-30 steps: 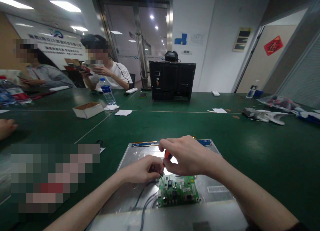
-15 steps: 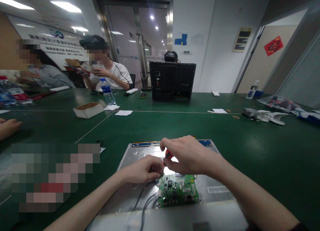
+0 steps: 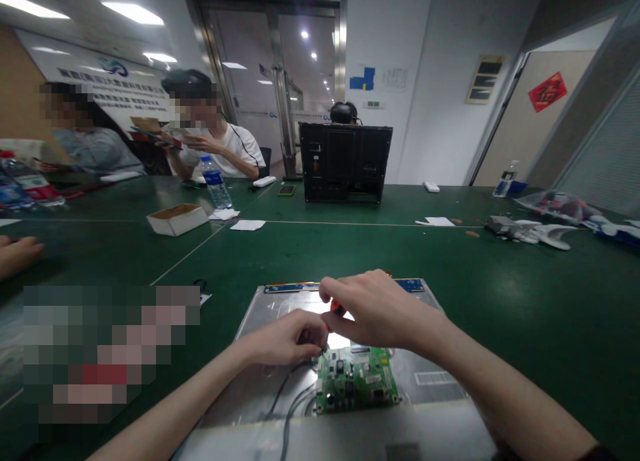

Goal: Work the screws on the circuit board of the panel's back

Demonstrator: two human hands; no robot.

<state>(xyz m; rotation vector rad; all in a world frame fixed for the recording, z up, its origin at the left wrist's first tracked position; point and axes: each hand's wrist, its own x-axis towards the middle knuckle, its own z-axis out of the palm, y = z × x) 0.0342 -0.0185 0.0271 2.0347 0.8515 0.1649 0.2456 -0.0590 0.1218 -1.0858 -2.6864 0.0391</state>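
Note:
A screwdriver with a red-orange and black handle (image 3: 338, 307) is in my right hand (image 3: 377, 308), whose fingers curl around its top. Its shaft points down to the upper left corner of a green circuit board (image 3: 356, 379). Beside that corner, my left hand (image 3: 295, 338) has thumb and fingers pinched together close to the screwdriver's tip; what lies between them is hidden. The board sits on the silvery back of a flat display panel (image 3: 430, 361). Dark cables (image 3: 286, 418) run from the board's left side, and a narrow blue circuit strip (image 3: 293, 288) lines the panel's far edge.
On the green table (image 3: 280, 251) stand an open white box (image 3: 177, 221), a water bottle (image 3: 216, 183) and a black monitor housing (image 3: 346, 161). White scraps and a grey part (image 3: 525, 231) lie at right. A person's hand (image 3: 19, 256) rests at left; another person (image 3: 220, 141) sits across.
My hands, the screwdriver and the board look almost unchanged. Across the table, the flat object in the person's hands has tilted slightly, and the person at far left has shifted a little.

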